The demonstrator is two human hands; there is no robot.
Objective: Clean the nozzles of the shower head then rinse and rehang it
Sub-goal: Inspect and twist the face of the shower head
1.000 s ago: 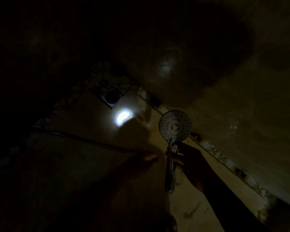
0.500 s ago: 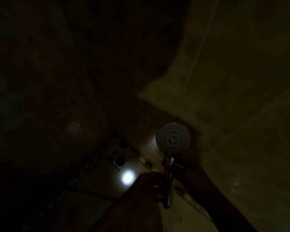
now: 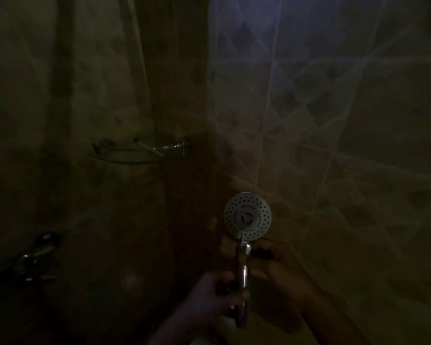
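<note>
**A:** Where is the shower head (image 3: 247, 216) now?

**B:** I see it just above both hands. The round face with the little holes looks right at me. It stands up straight, and the shiny handle runs down from it between the fingers.

**A:** Who is holding it?

**B:** Both hands. The right hand (image 3: 281, 267) is on the right side of the handle, high up, just under the round face. Its fingers are curled in toward the handle, close to the neck. The left hand (image 3: 214, 295) is lower and to the left. Its fingers are wrapped round the bottom part of the handle. The handle's end pokes out below them. It is very dark, so I cannot tell how tight each finger is.

**A:** What else is near?

**B:** A corner shelf (image 3: 139, 150) is up high and to the left of the fingers, well apart from them. A shiny tap (image 3: 35, 255) is far left of the left hand. A tiled wall (image 3: 346, 145) is behind the shower head.

**A:** What changed from before?

**B:** A second ago I was looking down at the floor, with a drain and a bright spot of light. Only the right hand held the handle then. Half a second ago the left hand had come up to the handle. Now I look at the walls, the floor is gone from view, and both hands hold on.
</note>
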